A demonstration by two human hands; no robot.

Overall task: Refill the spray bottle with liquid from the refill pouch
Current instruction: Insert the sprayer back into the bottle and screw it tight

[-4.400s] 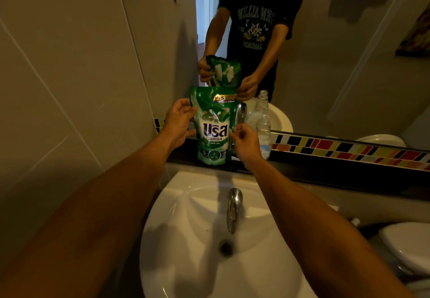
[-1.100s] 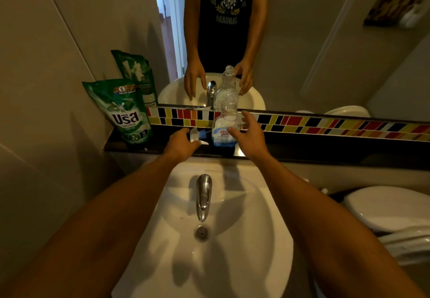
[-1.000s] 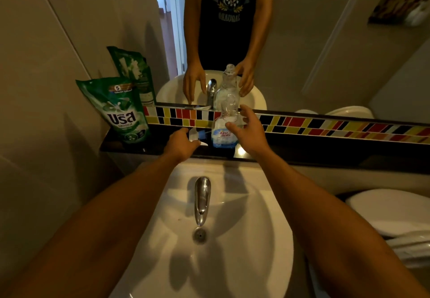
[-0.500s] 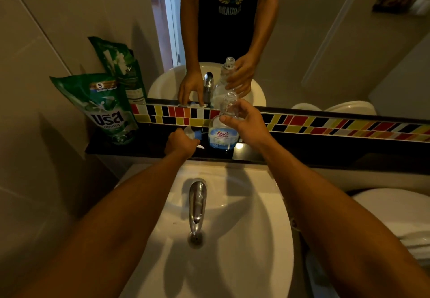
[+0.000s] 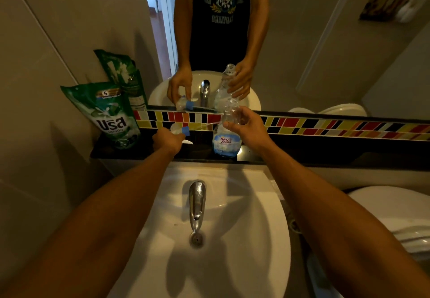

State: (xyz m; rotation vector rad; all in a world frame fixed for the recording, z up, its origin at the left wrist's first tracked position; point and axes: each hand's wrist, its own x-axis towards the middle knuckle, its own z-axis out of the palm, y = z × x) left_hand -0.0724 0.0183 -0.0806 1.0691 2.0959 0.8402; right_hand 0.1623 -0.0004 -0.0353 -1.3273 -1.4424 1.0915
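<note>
On dark ledge [image 5: 325, 156] behind sink [image 5: 232, 263]: spray bottle [image 5: 226, 139] upright, neck open, right hand [image 5: 247, 126] w/ fingers wrapped round its upper part. Left hand [image 5: 168, 140] clenched on sprayer head [image 5: 180, 129] (blue collar). Refill pouch [image 5: 109, 114] leans at wall, far left.

Right hand [image 5: 249, 128] grips neck of uncapped spray bottle [image 5: 226, 139], upright on ledge [image 5: 325, 151]. Left hand [image 5: 167, 140] holds spray head [image 5: 180, 129], left of that grip; refill pouch [image 5: 111, 116] farther left.
</note>
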